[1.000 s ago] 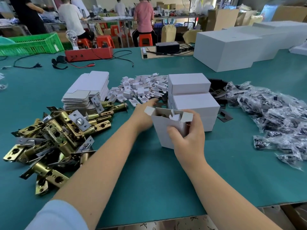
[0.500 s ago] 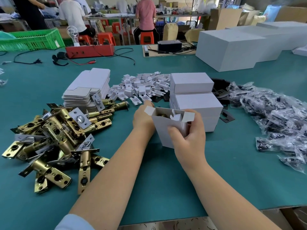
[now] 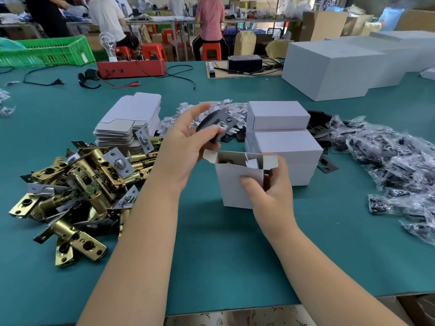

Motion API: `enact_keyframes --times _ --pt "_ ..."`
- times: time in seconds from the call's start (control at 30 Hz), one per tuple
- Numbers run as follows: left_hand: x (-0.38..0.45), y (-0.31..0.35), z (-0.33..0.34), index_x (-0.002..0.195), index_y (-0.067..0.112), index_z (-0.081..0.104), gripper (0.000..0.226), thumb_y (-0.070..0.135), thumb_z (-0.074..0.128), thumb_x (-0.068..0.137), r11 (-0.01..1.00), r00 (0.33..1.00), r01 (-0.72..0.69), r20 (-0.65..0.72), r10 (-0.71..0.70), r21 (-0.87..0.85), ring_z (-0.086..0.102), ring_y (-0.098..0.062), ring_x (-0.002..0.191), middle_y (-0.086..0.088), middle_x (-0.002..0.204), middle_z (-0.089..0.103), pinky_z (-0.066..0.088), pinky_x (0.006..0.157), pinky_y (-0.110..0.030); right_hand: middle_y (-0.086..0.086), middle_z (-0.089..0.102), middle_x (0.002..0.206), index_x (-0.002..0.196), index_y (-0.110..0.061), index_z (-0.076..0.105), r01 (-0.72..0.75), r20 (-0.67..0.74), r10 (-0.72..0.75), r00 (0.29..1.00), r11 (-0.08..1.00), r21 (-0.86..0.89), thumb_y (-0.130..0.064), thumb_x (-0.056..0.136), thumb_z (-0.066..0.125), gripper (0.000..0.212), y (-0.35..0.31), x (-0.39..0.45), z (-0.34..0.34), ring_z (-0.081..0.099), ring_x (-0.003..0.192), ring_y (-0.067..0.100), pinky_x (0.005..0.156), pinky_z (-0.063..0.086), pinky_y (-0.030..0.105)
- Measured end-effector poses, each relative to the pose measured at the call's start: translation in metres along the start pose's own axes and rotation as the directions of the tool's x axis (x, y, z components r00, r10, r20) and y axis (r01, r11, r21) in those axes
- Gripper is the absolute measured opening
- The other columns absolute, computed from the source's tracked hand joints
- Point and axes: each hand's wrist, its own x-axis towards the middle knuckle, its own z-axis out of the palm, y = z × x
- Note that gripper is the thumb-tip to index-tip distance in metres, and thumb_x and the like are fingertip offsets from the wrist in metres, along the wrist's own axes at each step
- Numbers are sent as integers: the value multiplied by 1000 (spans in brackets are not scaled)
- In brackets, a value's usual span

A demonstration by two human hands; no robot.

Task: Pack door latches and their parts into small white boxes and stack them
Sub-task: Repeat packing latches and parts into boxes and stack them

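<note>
A small white box [image 3: 235, 184] stands open on the green table, flaps up, with a brass latch showing inside. My right hand [image 3: 270, 196] grips its right front corner, thumb on the front face. My left hand [image 3: 186, 147] is raised just above and left of the box's opening and pinches a dark metal plate [image 3: 219, 122] together with a small white card piece. Closed white boxes [image 3: 282, 137] are stacked right behind the open one. A heap of brass door latches [image 3: 77, 184] lies to the left.
Flat box blanks [image 3: 127, 123] and a pile of small white card inserts [image 3: 226, 107] lie behind my left hand. Bagged screws [image 3: 388, 161] spread along the right, dark plates [image 3: 327, 164] beside the stack. Large white cartons [image 3: 334, 67], a red box [image 3: 131, 68] and cables sit farther back.
My left hand has lifted from behind the open box, now holding a dark plate and a white piece above the opening. My right hand still holds the box.
</note>
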Motion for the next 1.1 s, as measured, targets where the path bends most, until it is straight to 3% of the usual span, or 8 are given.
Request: enact_keyframes --times 0.13,0.27,0.37,0.47,0.67,0.83,0.97,1.1 --pt "-7 3 10 123 28 56 37 10 60 90 994 989 -102 110 97 42 69 -7 92 3 94 76 51 80 -17 -25 58 84 96 -33 51 27 12 -27 1000 1000 9 -17 74 55 28 1 4 -2 54 80 -1 71 44 13" --pt "-12 0 23 114 21 62 30 5 60 89 992 970 -119 217 107 46 70 -8 93 4 91 76 53 81 -18 -13 54 115 119 -39 41 29 -19 -27 999 997 69 -23 79 57 46 2 1 -1 57 100 3 83 45 17" --pt "-12 -3 28 115 19 61 29 0 58 92 993 973 -112 206 102 35 70 -8 91 4 89 76 55 80 -21 -15 39 132 128 -43 30 148 -101 -148 984 989 -7 -17 79 62 64 0 -3 1 44 123 7 92 43 16" --pt "-13 -4 26 115 18 61 29 0 58 92 996 976 -80 207 70 37 70 -7 88 5 87 76 54 77 -19 -11 38 133 129 -38 30 281 -172 -307 936 947 -157 -28 80 59 58 -4 -3 -4 38 130 10 108 32 23" --pt "-12 -5 22 105 20 71 32 -4 64 84 1000 969 -28 244 25 8 70 -10 85 2 89 76 53 76 -19 -14 64 102 104 -35 57 158 -171 -176 969 981 -117 -18 85 49 27 -33 18 -24 59 102 10 95 45 33" --pt "-15 -5 28 102 14 75 27 -4 64 85 994 976 -111 187 107 9 70 -8 82 3 87 76 54 74 -19 -23 57 82 88 -36 62 252 -60 -328 943 817 -519 -32 85 53 10 -64 33 -23 52 86 9 75 38 14" --pt "-16 -9 36 115 9 70 34 -6 65 84 973 975 -209 103 199 101 66 -25 98 -11 106 69 54 93 -40 -24 51 48 61 -28 56 167 77 -155 985 744 -646 -55 88 53 39 -74 41 -9 48 61 -2 55 32 12" --pt "-15 -12 33 106 33 69 43 5 76 74 911 955 -296 111 275 288 61 -10 92 -2 115 58 52 85 -26 -7 45 46 67 -6 59 139 59 -130 990 787 -601 -38 94 52 43 -68 45 -7 39 53 12 51 28 27"
